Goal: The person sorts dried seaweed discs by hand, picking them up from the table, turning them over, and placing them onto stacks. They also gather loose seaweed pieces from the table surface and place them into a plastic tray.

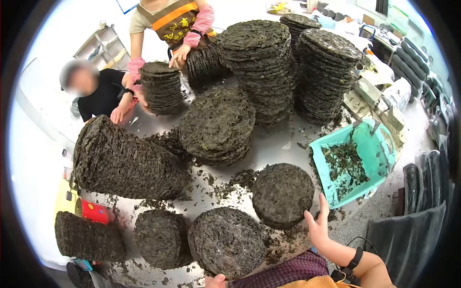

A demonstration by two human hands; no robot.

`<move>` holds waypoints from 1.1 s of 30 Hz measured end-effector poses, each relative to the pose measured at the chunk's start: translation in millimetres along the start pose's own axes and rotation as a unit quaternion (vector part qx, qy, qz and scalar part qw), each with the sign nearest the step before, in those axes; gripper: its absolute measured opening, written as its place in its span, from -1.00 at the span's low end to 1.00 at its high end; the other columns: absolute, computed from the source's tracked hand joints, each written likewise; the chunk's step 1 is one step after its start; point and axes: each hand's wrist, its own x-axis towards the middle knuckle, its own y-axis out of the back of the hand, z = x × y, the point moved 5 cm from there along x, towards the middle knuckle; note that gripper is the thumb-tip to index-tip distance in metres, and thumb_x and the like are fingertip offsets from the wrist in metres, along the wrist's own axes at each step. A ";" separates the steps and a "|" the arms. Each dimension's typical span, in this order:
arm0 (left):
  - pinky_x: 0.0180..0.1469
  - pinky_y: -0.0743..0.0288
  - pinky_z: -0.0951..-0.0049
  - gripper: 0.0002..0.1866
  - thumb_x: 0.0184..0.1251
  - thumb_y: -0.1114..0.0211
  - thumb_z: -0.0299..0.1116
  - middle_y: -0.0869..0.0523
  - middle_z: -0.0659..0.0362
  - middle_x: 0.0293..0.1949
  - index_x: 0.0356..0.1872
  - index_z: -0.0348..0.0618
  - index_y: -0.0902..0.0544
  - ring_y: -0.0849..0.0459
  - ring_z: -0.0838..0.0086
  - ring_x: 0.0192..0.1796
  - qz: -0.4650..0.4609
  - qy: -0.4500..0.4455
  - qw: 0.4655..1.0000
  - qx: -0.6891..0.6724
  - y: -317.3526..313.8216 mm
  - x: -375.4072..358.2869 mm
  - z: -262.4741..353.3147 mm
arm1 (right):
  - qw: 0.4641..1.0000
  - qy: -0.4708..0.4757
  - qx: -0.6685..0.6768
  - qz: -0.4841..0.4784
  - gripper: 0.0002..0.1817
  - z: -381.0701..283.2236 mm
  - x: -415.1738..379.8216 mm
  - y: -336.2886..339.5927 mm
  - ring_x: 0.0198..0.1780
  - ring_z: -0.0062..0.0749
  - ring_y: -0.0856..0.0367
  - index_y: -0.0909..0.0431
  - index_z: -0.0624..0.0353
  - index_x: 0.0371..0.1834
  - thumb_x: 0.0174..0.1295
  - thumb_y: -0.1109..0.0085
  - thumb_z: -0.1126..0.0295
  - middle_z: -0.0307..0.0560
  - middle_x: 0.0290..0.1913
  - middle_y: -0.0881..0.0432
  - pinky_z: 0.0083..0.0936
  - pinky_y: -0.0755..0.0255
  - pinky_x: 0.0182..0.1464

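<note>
My right hand (319, 224) is raised at the right edge of a round dark seaweed stack (283, 196), its fingers spread and holding nothing. At the bottom edge of the view my left hand (215, 281) is mostly cut off; a thumb shows against the lower rim of another round seaweed stack (227, 242). Left of that stands a smaller seaweed roll (162, 238). Loose seaweed flakes lie between the stacks on the pale table (276, 144).
Tall seaweed stacks (259, 67) stand at the back. A teal basket (355, 192) with flakes sits right. A long roll (129, 161) lies left, near a red can (92, 211). Across the table, one co-worker's hands (180, 55) touch stacks; another person (105, 93) leans in.
</note>
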 end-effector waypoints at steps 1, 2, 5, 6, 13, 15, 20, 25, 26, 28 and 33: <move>0.20 -0.47 0.21 -0.34 0.11 -0.48 -0.30 -0.50 0.11 0.21 0.24 -0.22 -0.43 -0.50 0.28 0.21 0.017 0.012 0.999 0.024 -2.9 -4.0 -2.1 | 0.999 0.049 0.020 -0.007 -0.25 -4.2 -3.1 3.1 0.43 0.01 -0.09 -0.07 0.25 0.45 0.19 -0.18 0.45 0.14 0.40 -0.14 -0.14 -0.03 0.42; 0.20 -0.47 0.21 -0.34 0.11 -0.48 -0.30 -0.50 0.11 0.21 0.24 -0.22 -0.43 -0.50 0.28 0.21 0.019 0.013 0.999 0.025 -8.0 -4.2 -4.1 | 0.989 0.106 0.069 -0.082 -0.22 -23.7 -7.4 2.4 0.42 0.06 -0.12 -0.10 0.24 0.44 0.18 -0.25 0.36 0.14 0.39 -0.18 -0.08 -0.01 0.42; 0.21 -0.44 0.23 -0.33 0.11 -0.48 -0.30 -0.50 0.12 0.21 0.25 -0.24 -0.42 -0.49 0.31 0.20 -0.015 -0.014 0.995 0.097 -26.0 -2.9 -8.5 | 0.894 0.272 0.085 -0.346 -0.14 -84.4 -36.4 -19.9 0.46 0.10 -0.09 -0.14 0.27 0.42 0.15 -0.33 0.09 0.18 0.44 -0.14 -0.06 0.01 0.45; 0.21 -0.43 0.24 -0.33 0.12 -0.48 -0.30 -0.49 0.12 0.21 0.25 -0.24 -0.42 -0.49 0.32 0.20 -0.027 -0.026 0.992 0.120 -32.0 -1.3 -9.8 | 0.866 0.291 0.128 -0.385 -0.10 -106.7 -48.9 -25.9 0.49 0.09 -0.06 -0.15 0.28 0.41 0.13 -0.34 0.00 0.19 0.46 -0.12 -0.05 0.03 0.47; 0.26 -0.35 0.29 -0.33 0.12 -0.36 -0.49 -0.46 0.10 0.23 0.31 -0.30 -0.35 -0.46 0.30 0.21 0.084 0.027 0.985 0.146 -52.1 -4.4 2.8 | 0.827 0.269 0.173 -0.462 -0.36 -118.2 -50.8 -28.0 0.29 -0.13 -0.47 -0.30 0.16 0.36 0.24 -0.25 0.23 0.07 0.29 -0.45 -0.35 -0.42 0.26; 0.24 -0.36 0.28 -0.34 0.12 -0.36 -0.47 -0.47 0.09 0.22 0.30 -0.31 -0.35 -0.47 0.30 0.20 0.100 -0.001 0.985 0.141 -41.9 -3.7 1.3 | 0.899 0.180 0.158 -0.367 -0.49 -111.8 -36.1 -9.4 0.20 -0.11 -0.55 -0.36 0.19 0.31 0.25 -0.07 0.47 0.14 0.24 -0.49 -0.28 -0.46 0.21; 0.18 -0.40 0.29 -0.35 0.13 -0.40 -0.37 -0.49 0.08 0.18 0.27 -0.31 -0.39 -0.50 0.27 0.17 0.155 0.092 0.971 0.154 -30.5 -7.3 3.9 | 0.968 -0.049 0.246 -0.034 -0.44 -21.9 20.1 5.0 0.41 -0.19 -0.20 -0.19 0.33 0.38 0.31 -0.04 0.49 0.16 0.31 -0.33 -0.27 -0.08 0.41; 0.30 -0.33 0.25 -0.31 0.18 -0.37 -0.42 -0.40 0.12 0.30 0.35 -0.23 -0.32 -0.41 0.26 0.29 0.080 0.035 0.990 0.112 -41.8 -0.3 -4.4 | 0.918 0.229 0.099 -0.309 -0.16 -80.4 -24.7 -7.0 0.47 0.13 -0.07 -0.08 0.27 0.45 0.22 -0.27 0.12 0.22 0.41 -0.18 -0.07 0.02 0.46; 0.31 -0.32 0.24 -0.28 0.16 -0.40 -0.40 -0.38 0.12 0.31 0.36 -0.22 -0.30 -0.39 0.27 0.30 0.060 0.051 0.989 0.127 -47.2 1.5 -5.7 | 0.880 0.267 0.116 -0.376 -0.13 -98.5 -37.2 -16.9 0.49 0.11 -0.05 -0.08 0.27 0.45 0.21 -0.28 0.05 0.22 0.43 -0.15 -0.05 0.03 0.47; 0.34 -0.30 0.22 -0.21 0.12 -0.46 -0.37 -0.36 0.13 0.34 0.38 -0.20 -0.27 -0.37 0.28 0.33 0.028 0.080 0.984 0.154 -55.6 1.6 -8.5 | 0.849 0.313 0.089 -0.417 -0.06 -121.9 -54.7 -30.4 0.51 0.09 -0.01 -0.06 0.28 0.46 0.17 -0.28 -0.06 0.25 0.47 -0.09 -0.01 0.05 0.47; 0.31 -0.34 0.23 -0.14 0.05 -0.53 -0.28 -0.38 0.11 0.32 0.37 -0.24 -0.27 -0.39 0.29 0.29 -0.010 0.025 0.993 0.118 -47.3 4.9 -10.3 | 0.818 0.330 0.079 -0.465 -0.20 -121.9 -58.2 -47.5 0.48 -0.14 -0.16 -0.22 0.21 0.41 0.21 -0.24 -0.01 0.04 0.46 -0.22 -0.30 -0.22 0.41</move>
